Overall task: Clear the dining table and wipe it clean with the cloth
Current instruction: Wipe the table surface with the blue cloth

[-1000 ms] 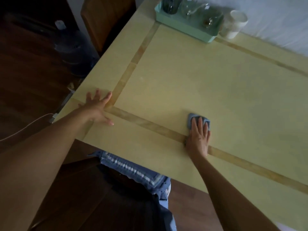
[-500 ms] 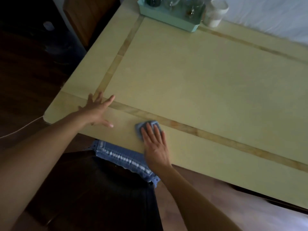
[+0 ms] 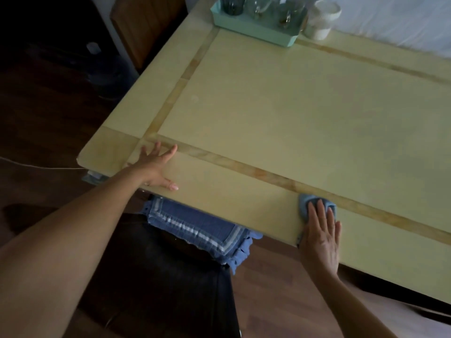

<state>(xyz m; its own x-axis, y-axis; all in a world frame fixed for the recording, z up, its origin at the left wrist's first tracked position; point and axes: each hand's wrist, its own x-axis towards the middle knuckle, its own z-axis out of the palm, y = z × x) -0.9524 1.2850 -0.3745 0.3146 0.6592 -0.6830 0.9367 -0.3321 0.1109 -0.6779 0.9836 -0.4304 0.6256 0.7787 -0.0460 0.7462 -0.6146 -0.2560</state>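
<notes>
Pale yellow-green and crossed by tan inlaid bands, the dining table [image 3: 280,113] fills most of the frame, with dark wooden floor at the left and bottom. The cloth [image 3: 307,203] lies at the lower right, on the table's near border close to the front edge, its far end touching one tan band. The right hand [image 3: 322,236] lies flat on it, fingers straight and close together, pressing it to the surface. The left hand [image 3: 156,167] rests palm down at centre left near the table's corner, fingers spread, holding nothing.

The cloth looks soft, thin and light. It would probably bunch up or slip from under the palm if the pressure were uneven. A flat palm over its middle, as here, seems the right hold for wiping, and a pinch at a loose edge would serve for lifting it.

It is small and blue-grey, gathered into a rumpled pad and mostly hidden under the fingers. Whether it is damp cannot be told.

At the top of the frame a mint-green tray [image 3: 253,32] of glassware and a white cup [image 3: 322,20] just beside it stand at the table's far edge.
</notes>
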